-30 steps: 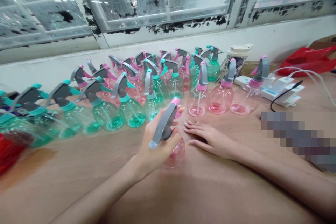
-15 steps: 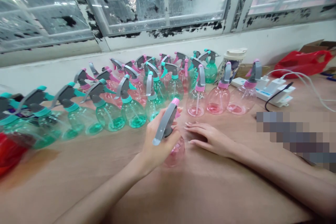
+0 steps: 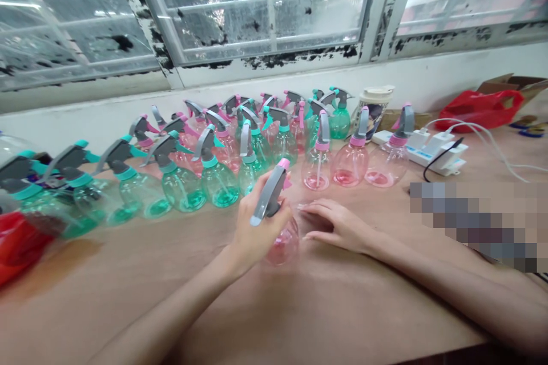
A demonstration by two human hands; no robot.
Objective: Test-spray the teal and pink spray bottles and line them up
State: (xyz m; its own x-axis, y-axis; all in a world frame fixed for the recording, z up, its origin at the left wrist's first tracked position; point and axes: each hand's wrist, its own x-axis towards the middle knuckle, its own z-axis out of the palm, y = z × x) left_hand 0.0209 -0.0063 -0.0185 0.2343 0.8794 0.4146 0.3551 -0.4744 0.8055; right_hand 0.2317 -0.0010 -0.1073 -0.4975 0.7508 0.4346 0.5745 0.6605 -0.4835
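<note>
My left hand (image 3: 257,228) is wrapped round the neck of a pink spray bottle (image 3: 284,244) that stands upright on the table. The bottle has a grey trigger head with a pink nozzle; the fingers on its far side are partly hidden. Just right of it, my right hand (image 3: 342,223) rests on the table, fingers stretched and apart from the thumb, holding nothing. Behind my hands stand several green spray bottles (image 3: 220,185) in a row to the left. Close to my right hand are pink spray bottles (image 3: 350,166).
More pink and green bottles stand by the wall under the window. A lidded paper cup (image 3: 372,108), a white power strip (image 3: 436,151) with cables and a red plastic bag (image 3: 479,109) lie right. Another red bag (image 3: 19,245) is at the left edge of the wooden table (image 3: 141,279).
The view has shifted slightly. My left hand keeps its grip on the pink spray bottle, and my right hand stays lying beside it.
</note>
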